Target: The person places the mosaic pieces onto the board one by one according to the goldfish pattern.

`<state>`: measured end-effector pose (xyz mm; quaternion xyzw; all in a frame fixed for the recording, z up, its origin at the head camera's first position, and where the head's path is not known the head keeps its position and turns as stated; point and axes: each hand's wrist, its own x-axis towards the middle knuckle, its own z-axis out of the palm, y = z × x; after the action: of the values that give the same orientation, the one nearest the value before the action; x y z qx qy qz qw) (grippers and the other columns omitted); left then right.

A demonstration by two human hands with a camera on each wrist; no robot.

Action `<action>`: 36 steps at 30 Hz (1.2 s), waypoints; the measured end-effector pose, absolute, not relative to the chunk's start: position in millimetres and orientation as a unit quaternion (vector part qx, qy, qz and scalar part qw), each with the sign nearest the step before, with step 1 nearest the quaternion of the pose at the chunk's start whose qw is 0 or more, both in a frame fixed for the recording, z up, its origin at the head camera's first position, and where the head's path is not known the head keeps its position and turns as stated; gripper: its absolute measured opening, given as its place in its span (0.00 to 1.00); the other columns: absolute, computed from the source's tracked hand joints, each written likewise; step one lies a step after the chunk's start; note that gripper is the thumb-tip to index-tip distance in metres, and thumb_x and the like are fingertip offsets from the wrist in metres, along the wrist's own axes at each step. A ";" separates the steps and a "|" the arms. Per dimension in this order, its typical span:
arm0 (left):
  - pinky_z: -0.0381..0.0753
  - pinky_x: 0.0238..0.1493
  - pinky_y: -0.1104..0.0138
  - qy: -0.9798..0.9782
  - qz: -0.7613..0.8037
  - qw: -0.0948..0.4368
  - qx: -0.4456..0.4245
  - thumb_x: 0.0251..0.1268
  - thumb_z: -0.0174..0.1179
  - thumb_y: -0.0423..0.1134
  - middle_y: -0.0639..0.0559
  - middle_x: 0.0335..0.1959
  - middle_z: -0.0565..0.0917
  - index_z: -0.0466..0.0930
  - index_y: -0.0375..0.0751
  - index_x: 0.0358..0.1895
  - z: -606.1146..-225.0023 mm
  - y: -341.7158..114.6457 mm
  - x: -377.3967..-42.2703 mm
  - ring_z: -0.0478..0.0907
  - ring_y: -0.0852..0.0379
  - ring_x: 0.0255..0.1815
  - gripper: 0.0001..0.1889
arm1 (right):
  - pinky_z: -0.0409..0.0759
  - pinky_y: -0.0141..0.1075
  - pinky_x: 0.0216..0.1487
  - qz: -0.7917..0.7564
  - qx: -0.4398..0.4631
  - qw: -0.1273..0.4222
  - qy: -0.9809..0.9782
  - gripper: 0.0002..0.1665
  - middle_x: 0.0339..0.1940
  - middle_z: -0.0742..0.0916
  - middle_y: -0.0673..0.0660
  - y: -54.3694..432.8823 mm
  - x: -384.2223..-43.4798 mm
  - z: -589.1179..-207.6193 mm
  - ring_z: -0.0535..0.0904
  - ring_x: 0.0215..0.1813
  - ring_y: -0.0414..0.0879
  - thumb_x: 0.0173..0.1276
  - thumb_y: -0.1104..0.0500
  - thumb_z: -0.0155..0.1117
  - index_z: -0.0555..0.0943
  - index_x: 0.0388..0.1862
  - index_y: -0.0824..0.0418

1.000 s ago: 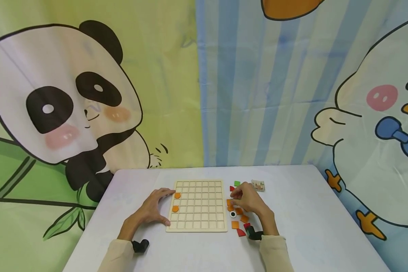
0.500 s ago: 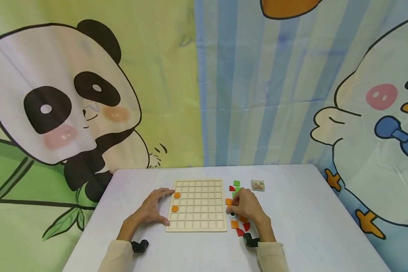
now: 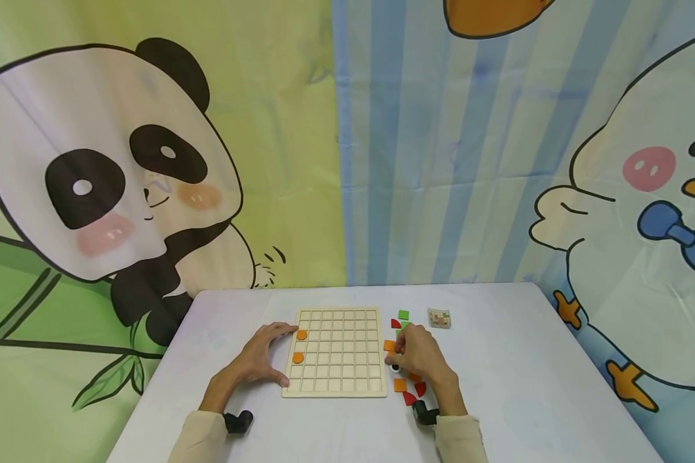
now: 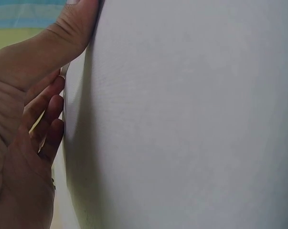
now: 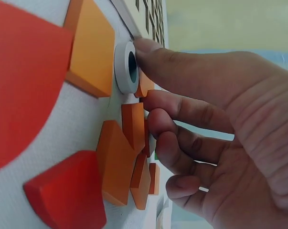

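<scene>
A pale wooden grid board (image 3: pixel 336 341) lies on the white table with two orange discs (image 3: pixel 298 358) in its left part. My left hand (image 3: pixel 260 354) rests at the board's left edge, thumb and fingers spread wide along it. Right of the board, my right hand (image 3: pixel 421 350) reaches down among loose pieces. In the right wrist view its thumb and index finger pinch a small orange piece (image 5: pixel 144 86), largely hidden behind the thumb and a white disc with a dark centre (image 5: pixel 126 67). The other fingers curl loosely near several orange pieces (image 5: pixel 117 162).
Red quarter-round pieces (image 3: pixel 419 388) and an orange square (image 3: pixel 400 385) lie in front of the right hand. Beyond it are green pieces (image 3: pixel 403 315) and another red piece (image 3: pixel 396 323). A small patterned card (image 3: pixel 439 318) lies at the back right. A printed curtain (image 3: pixel 428 161) hangs behind the table.
My right hand has shifted slightly left and toward me, coming down over the orange pieces beside the white disc. The left hand stays at the board's edge.
</scene>
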<state>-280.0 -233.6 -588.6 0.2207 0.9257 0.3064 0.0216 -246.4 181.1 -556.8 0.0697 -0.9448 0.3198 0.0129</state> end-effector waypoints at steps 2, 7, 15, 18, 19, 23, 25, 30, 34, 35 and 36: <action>0.72 0.79 0.34 0.925 0.306 0.020 0.222 0.20 0.94 0.60 0.44 0.77 0.78 0.74 0.48 0.80 -589.0 -233.4 -279.9 0.72 0.37 0.76 0.68 | 0.71 0.33 0.23 0.317 0.069 0.012 -0.946 0.20 0.21 0.81 0.48 180.5 -246.2 -556.3 0.74 0.23 0.42 0.55 0.55 0.91 0.83 0.24 0.56; 0.72 0.78 0.34 0.924 0.309 0.018 0.227 0.20 0.94 0.59 0.44 0.77 0.78 0.75 0.47 0.79 -587.9 -231.6 -278.9 0.72 0.37 0.76 0.68 | 0.69 0.32 0.22 0.318 0.070 0.002 -0.946 0.17 0.19 0.79 0.49 182.0 -245.5 -556.4 0.73 0.21 0.42 0.56 0.60 0.87 0.82 0.23 0.57; 0.72 0.78 0.34 0.925 0.304 0.021 0.228 0.20 0.94 0.59 0.44 0.77 0.78 0.75 0.47 0.79 -589.2 -230.6 -278.4 0.73 0.37 0.76 0.69 | 0.74 0.32 0.26 0.336 0.089 0.015 -0.938 0.11 0.21 0.81 0.48 185.2 -246.6 -556.9 0.74 0.26 0.42 0.55 0.61 0.83 0.85 0.26 0.60; 0.73 0.78 0.34 0.925 0.304 0.018 0.229 0.20 0.94 0.60 0.44 0.77 0.78 0.75 0.47 0.79 -590.3 -232.3 -278.9 0.73 0.37 0.76 0.69 | 0.77 0.31 0.29 0.335 0.100 0.028 -0.936 0.11 0.23 0.83 0.48 183.2 -247.0 -553.6 0.75 0.28 0.42 0.55 0.61 0.84 0.87 0.28 0.60; 0.73 0.78 0.34 0.925 0.305 0.018 0.228 0.20 0.94 0.60 0.44 0.77 0.78 0.75 0.47 0.79 -590.9 -232.7 -279.3 0.73 0.37 0.76 0.68 | 0.78 0.31 0.29 0.336 0.103 0.028 -0.936 0.10 0.24 0.83 0.47 182.4 -247.2 -552.8 0.75 0.28 0.42 0.56 0.61 0.84 0.87 0.28 0.60; 0.73 0.78 0.35 0.925 0.304 0.014 0.228 0.20 0.94 0.61 0.45 0.77 0.78 0.75 0.48 0.79 -591.8 -233.6 -279.8 0.73 0.38 0.75 0.68 | 0.80 0.31 0.31 0.350 0.122 0.030 -0.928 0.09 0.25 0.85 0.49 178.5 -247.6 -549.4 0.77 0.28 0.41 0.56 0.63 0.83 0.88 0.31 0.61; 0.73 0.78 0.34 0.924 0.307 0.016 0.228 0.20 0.94 0.61 0.45 0.77 0.78 0.75 0.49 0.79 -591.6 -233.4 -279.4 0.73 0.38 0.75 0.68 | 0.81 0.30 0.32 0.364 0.139 0.027 -0.921 0.08 0.26 0.86 0.50 176.2 -248.0 -549.3 0.77 0.29 0.39 0.56 0.64 0.82 0.88 0.32 0.61; 0.72 0.79 0.34 0.924 0.312 0.025 0.221 0.20 0.94 0.60 0.45 0.77 0.78 0.74 0.49 0.80 -589.8 -232.6 -278.3 0.72 0.38 0.76 0.68 | 0.80 0.29 0.33 0.406 0.182 0.014 -0.895 0.07 0.27 0.86 0.52 169.7 -249.6 -551.1 0.77 0.30 0.39 0.57 0.68 0.79 0.88 0.34 0.62; 0.71 0.79 0.34 0.926 0.308 0.026 0.217 0.20 0.94 0.59 0.45 0.77 0.78 0.74 0.49 0.80 -589.0 -232.8 -279.2 0.72 0.38 0.77 0.69 | 0.80 0.29 0.35 0.430 0.194 0.000 -0.882 0.08 0.31 0.87 0.54 163.2 -250.6 -553.9 0.78 0.33 0.42 0.58 0.68 0.79 0.88 0.36 0.62; 0.71 0.79 0.34 0.925 0.310 0.026 0.218 0.19 0.95 0.58 0.45 0.77 0.78 0.74 0.49 0.80 -588.7 -232.8 -279.4 0.72 0.38 0.77 0.69 | 0.80 0.29 0.36 0.434 0.198 -0.002 -0.879 0.09 0.32 0.88 0.54 161.4 -251.0 -554.7 0.79 0.33 0.43 0.58 0.68 0.79 0.89 0.37 0.61; 0.71 0.79 0.34 0.925 0.309 0.025 0.218 0.19 0.95 0.58 0.45 0.77 0.78 0.74 0.49 0.80 -588.5 -232.8 -279.6 0.72 0.38 0.77 0.69 | 0.81 0.30 0.36 0.439 0.202 -0.003 -0.875 0.09 0.32 0.88 0.55 159.6 -251.4 -555.4 0.79 0.34 0.44 0.58 0.68 0.79 0.89 0.37 0.62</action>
<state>-279.6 -232.8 -588.5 0.2178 0.9254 0.3092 0.0251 -251.4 159.6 -555.4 0.2021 -0.8752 0.4394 -0.0029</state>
